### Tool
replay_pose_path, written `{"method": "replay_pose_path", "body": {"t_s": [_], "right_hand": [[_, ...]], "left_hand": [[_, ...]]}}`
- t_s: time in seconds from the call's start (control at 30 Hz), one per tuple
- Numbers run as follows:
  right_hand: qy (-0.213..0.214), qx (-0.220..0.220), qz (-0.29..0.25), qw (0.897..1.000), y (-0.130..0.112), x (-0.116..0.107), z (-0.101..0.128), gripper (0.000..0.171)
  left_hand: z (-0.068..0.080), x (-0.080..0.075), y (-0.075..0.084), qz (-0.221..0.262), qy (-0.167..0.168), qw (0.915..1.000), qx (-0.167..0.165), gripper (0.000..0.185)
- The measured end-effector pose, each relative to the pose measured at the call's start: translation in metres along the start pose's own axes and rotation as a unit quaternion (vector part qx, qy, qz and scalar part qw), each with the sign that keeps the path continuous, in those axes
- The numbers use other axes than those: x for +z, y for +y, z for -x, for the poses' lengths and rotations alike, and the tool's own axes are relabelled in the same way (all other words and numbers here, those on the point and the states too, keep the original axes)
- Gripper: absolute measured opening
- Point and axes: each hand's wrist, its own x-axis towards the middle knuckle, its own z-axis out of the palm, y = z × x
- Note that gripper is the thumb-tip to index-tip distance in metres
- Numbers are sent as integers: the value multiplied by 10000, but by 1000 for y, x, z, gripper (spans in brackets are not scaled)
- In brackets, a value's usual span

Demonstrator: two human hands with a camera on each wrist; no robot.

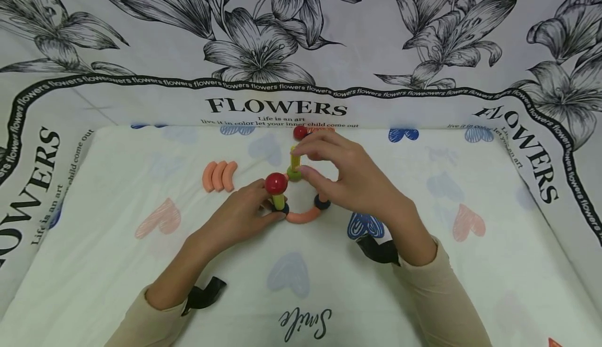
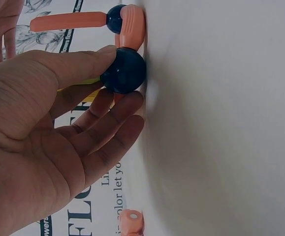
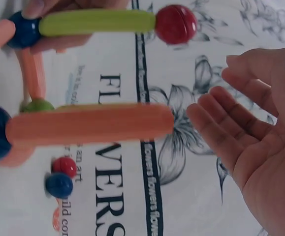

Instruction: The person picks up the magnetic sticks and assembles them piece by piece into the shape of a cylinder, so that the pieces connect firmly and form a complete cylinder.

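My left hand (image 1: 240, 208) pinches a dark blue ball (image 2: 124, 70) between thumb and fingers. From that ball rises a yellow-green rod (image 3: 98, 22) topped by a red ball (image 1: 276, 184). The ball is one corner of a ring with curved orange rods (image 1: 303, 216), a second blue ball (image 1: 322, 202) and a green ball (image 1: 294, 175). Another yellow-green rod (image 1: 295, 158) stands on the green ball. My right hand (image 3: 272, 132) is spread beside the top of an upright orange rod (image 3: 93, 124), with a gap between them in the right wrist view.
Several loose curved orange rods (image 1: 219, 176) lie left of the ring. Behind it, a loose red ball (image 3: 64, 167) and a loose blue ball (image 3: 59, 185) sit side by side, partly hidden by the right hand in the head view. A heart-printed white cloth (image 1: 400, 305) covers the table.
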Motion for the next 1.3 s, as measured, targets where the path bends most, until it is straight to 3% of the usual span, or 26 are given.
{"method": "replay_pose_path", "body": {"t_s": [0.3, 0.47, 0.93, 1.3], "right_hand": [[620, 579, 255, 9961, 21, -32, 8, 29], [678, 727, 329, 9945, 34, -35, 8, 26], [-4, 1320, 210, 9910, 81, -25, -13, 31], [-597, 1487, 741, 9843, 110, -11, -49, 38]], "left_hand": [[-5, 4, 2, 67, -73, 9999, -45, 31], [-6, 5, 2, 10, -51, 10000, -40, 31], [-4, 3, 4, 32, -68, 9998, -186, 27], [2, 5, 0, -47, 32, 10000, -61, 25]]}}
